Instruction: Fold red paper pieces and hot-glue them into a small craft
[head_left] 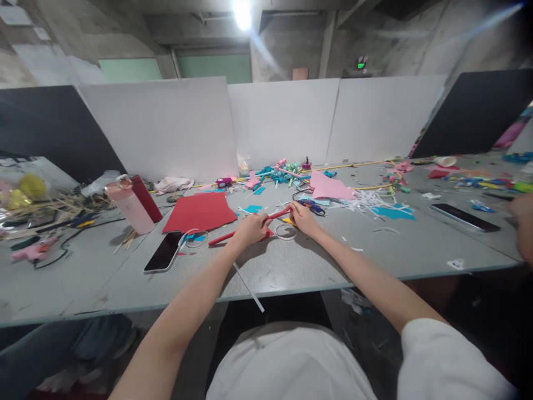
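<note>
A thin red strip (278, 214) is stretched between my two hands over the middle of the table. My left hand (252, 229) is closed on its left part, and a red length (221, 239) sticks out to the left beyond that hand. Pinched at the strip's right end is my right hand (303, 218). Just below the strip lies a white ring (286, 231). Blue-handled scissors (313, 207) rest behind my right hand. A narrow white strip (250, 289) hangs over the table's front edge beneath my left forearm.
Red sheet (200, 212), phone (164, 253), pink bottle (132, 206) and red bottle (146, 199) stand or lie left. Pink paper (331, 186), white scraps (370, 201), blue paper (395, 212) and another phone (465, 217) lie right. Another person's hand (523, 214) is at the far right.
</note>
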A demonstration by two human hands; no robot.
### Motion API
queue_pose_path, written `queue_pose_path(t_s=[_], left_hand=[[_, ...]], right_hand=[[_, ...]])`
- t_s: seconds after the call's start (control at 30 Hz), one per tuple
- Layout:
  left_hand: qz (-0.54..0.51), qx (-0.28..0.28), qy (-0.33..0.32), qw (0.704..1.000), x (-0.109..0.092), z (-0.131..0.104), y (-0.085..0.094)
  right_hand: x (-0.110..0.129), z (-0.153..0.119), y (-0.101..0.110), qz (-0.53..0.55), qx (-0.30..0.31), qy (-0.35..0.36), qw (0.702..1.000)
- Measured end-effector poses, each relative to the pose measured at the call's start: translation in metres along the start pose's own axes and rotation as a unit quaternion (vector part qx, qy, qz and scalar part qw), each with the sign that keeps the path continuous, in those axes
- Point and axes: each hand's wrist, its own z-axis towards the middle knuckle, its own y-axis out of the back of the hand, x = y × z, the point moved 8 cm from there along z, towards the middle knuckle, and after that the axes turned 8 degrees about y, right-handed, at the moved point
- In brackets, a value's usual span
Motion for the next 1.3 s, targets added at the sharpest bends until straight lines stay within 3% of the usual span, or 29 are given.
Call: queue_pose_path(t_s=[0.37,0.8,1.07,1.3], left_hand=[[-0.019,-0.022,-0.009,1.000,0.004,0.002,0.004],[-0.024,-0.027,0.010,0.999,0.002,-0.001,0.012],[-0.016,0.003,-0.005,1.000,0.003,-0.002,0.011],[-0.002,0.000,-0.007,1.000,0.005,-0.002,0.010]], right_hand=[[0.004,-0.003,-0.003,0.078,0.000,-0.007,0.997],[0.010,-0.001,0.000,0.048,-0.001,-0.002,0.999],[0.015,-0.002,0.004,-0.037,0.075,0.051,0.995],[0.016,-0.002,0.002,-0.047,0.097,0.059,0.992]])
